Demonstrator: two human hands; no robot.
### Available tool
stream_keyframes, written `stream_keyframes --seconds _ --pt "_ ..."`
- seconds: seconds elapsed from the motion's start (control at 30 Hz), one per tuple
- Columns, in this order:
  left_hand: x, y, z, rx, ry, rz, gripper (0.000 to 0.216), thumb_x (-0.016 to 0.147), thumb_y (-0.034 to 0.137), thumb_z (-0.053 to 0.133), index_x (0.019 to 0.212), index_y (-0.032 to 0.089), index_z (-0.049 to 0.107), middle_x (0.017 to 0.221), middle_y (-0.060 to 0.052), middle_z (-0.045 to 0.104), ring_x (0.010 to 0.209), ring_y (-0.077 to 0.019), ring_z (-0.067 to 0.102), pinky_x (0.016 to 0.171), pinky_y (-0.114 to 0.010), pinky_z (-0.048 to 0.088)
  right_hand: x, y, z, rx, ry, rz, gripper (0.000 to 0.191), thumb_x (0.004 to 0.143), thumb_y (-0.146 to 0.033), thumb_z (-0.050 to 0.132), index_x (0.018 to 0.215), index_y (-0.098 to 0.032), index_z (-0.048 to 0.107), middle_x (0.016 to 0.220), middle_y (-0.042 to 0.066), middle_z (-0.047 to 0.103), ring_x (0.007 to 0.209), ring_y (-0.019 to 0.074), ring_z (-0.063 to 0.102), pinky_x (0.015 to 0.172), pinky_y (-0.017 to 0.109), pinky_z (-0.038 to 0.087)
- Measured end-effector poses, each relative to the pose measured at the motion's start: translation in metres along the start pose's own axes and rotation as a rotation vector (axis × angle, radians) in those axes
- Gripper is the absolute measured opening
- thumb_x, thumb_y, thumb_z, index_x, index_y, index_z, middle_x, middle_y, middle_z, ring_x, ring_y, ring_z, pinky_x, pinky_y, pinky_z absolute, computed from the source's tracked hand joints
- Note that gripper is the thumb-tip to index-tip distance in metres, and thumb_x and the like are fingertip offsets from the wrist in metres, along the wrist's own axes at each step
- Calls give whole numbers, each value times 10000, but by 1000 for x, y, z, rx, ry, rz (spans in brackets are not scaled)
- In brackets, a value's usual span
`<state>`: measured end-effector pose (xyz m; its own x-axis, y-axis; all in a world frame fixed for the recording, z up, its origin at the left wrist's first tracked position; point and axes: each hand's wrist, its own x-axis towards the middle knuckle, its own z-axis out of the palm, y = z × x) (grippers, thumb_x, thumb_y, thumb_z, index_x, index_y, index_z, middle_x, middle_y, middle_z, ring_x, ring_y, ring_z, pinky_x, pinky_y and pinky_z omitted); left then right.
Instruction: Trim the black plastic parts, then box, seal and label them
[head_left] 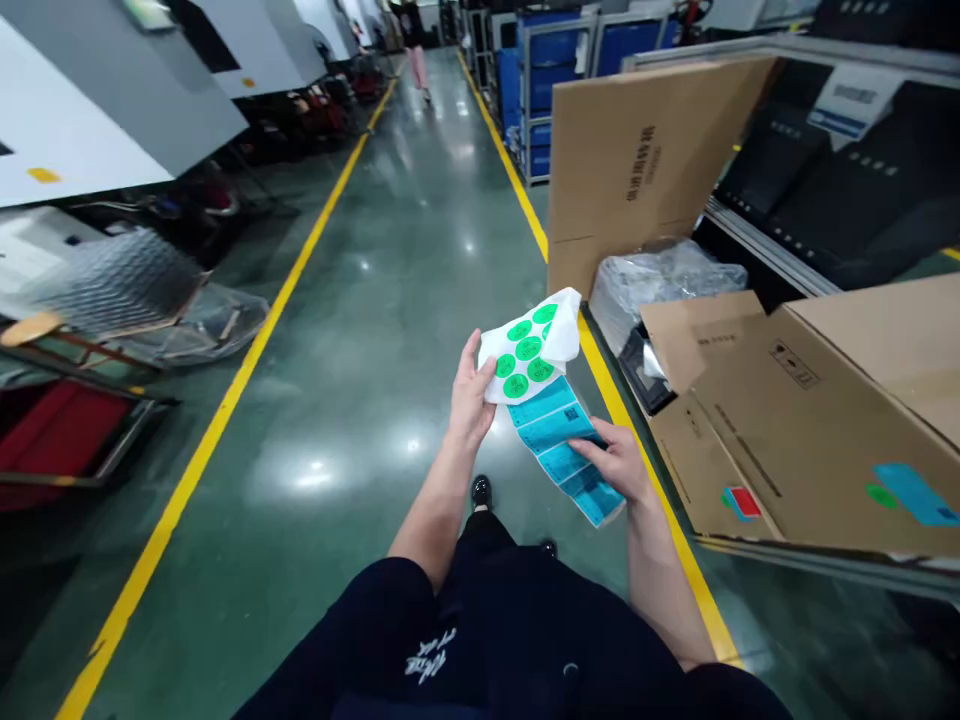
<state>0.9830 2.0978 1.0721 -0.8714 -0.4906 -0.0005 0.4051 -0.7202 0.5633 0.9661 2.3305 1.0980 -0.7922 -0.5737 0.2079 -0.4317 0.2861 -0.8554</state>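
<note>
Beside the cardboard box (pixel 817 440), already stickered, the left hand (pixel 471 400) fingers pinch the green-dot sheet (pixel 529 350), right hand (pixel 616 462) fingers grip the blue label strip (pixel 559 440), none peeled.

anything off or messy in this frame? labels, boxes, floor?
Minor only. The white sheet of green round stickers in the left hand is curled over at its top corner. The right hand holds the blue label strip, which lies flat. Floor shows glare only, no spill.

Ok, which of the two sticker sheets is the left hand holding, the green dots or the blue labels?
The left hand holds the white sheet of round green stickers. The strip of blue labels sits lower, pinched by the right hand.
</note>
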Motion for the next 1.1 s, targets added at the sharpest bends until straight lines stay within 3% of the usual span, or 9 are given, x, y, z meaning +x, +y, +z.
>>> stream_keyframes --seconds 0.1,0.2,0.3,0.53,0.7,0.87,0.97,1.03,1.1 --pt "10 34 -41 -102 136 -4 458 827 194 806 1253 116 655 1139 -124 753 904 -180 747 838 -248 604 21 -12 22 84 4 -50 172 742 -369 772 705 -202 759 641 -7 686 559 136 576 551 250 445" --pt "18 76 -85 -346 297 -65 221 957 103 585 1159 88 674 857 -70 760 699 -111 719 686 -155 579 51 -11 54 340 139 -39 213 613 -372 864 668 -203 747 609 -8 688 516 141 572 533 262 466" --pt "26 119 -127 -638 349 -55 274 1024 57 415 1055 110 682 727 -6 702 574 -21 646 618 -35 498 92 -8 97 543 267 1 271 555 -360 894 730 -207 756 691 7 732 575 158 624 593 287 519" --pt "68 204 -209 -765 426 -1 322 1003 34 385 935 132 684 599 25 613 438 -30 555 465 -42 441 193 -16 200 259 117 -31 453 658 -377 871 1057 -197 753 936 52 777 788 202 695 701 294 557" --pt "99 248 -277 -568 530 -9 284 909 -8 476 996 129 709 710 -43 734 501 -106 661 449 -117 508 246 -13 277 164 64 21 857 776 -459 795 1546 -300 456 1305 77 715 1020 243 715 848 343 588" --pt "131 272 -339 -420 465 82 234 810 52 712 1013 168 729 903 -58 801 744 -164 769 664 -131 610 308 7 341 270 -28 125 651 701 -521 833 1291 -281 695 1270 74 735 1139 281 684 966 386 552" --pt "159 287 -377 -362 532 109 292 730 81 800 1003 156 728 925 -67 805 760 -195 778 687 -162 627 364 19 376 283 -98 98 441 651 -499 842 995 -229 784 1006 59 780 911 248 695 801 328 561" --pt "183 301 -403 -320 575 129 387 666 120 866 1025 142 723 946 -86 805 777 -230 782 659 -187 635 411 25 405 265 -133 101 317 643 -491 818 698 -189 738 738 37 724 696 196 622 648 287 514" --pt "210 321 -427 -274 636 161 527 571 173 937 1047 124 716 939 -105 802 768 -258 780 609 -195 630 464 25 437 263 -153 90 334 652 -486 782 559 -183 677 670 38 690 631 172 572 604 280 483"
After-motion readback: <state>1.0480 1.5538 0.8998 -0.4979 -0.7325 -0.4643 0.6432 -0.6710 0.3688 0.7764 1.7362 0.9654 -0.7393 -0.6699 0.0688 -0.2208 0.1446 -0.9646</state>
